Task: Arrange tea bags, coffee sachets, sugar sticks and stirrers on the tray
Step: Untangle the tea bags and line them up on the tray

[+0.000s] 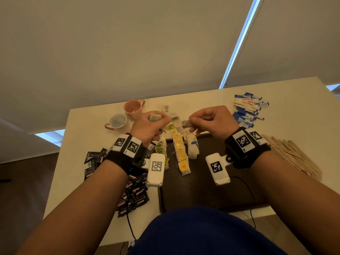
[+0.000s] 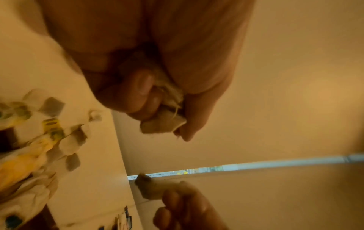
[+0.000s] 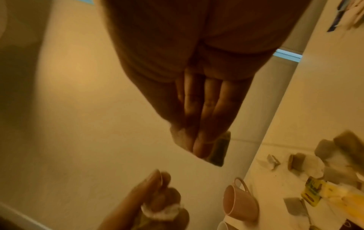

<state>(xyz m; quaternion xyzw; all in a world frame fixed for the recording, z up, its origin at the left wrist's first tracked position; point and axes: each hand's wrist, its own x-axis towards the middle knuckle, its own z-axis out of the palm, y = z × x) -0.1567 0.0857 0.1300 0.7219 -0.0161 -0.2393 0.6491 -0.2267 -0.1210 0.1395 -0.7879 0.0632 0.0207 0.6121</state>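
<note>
While both forearms reach out over the near edge of the table [image 1: 60,181], a dark tray [image 1: 211,184] lies between them, its near part bare. Left of the tray, a heap of black coffee sachets [image 1: 134,194] spreads on the table under the left wrist. Right of the tray, a fan of wooden stirrers [image 1: 294,155] lies behind the right wrist.

On the far part of the tray, tea bags stand in rows running away from the person: a row with green and yellow tags [image 1: 161,150] on the left, a row with yellow tags [image 1: 181,155] in the middle, and a shorter row of plain bags [image 1: 192,144] to its right.

Above the far edge of the tray both hands are raised off the table and apart. The left hand [image 1: 149,126] has its fingers curled round a bunch of tea bags [image 2: 163,124], which stick out past the thumb. The right hand [image 1: 209,120] pinches one tea bag [image 1: 185,123] between thumb and fingers.

Farther on, a few loose tea bags [image 1: 173,115] lie on the table. At the far left, a white cup [image 1: 118,122] and a pink cup [image 1: 133,107] lie on their sides. At the far right lies a pile of blue and white sugar sticks [image 1: 247,109].
</note>
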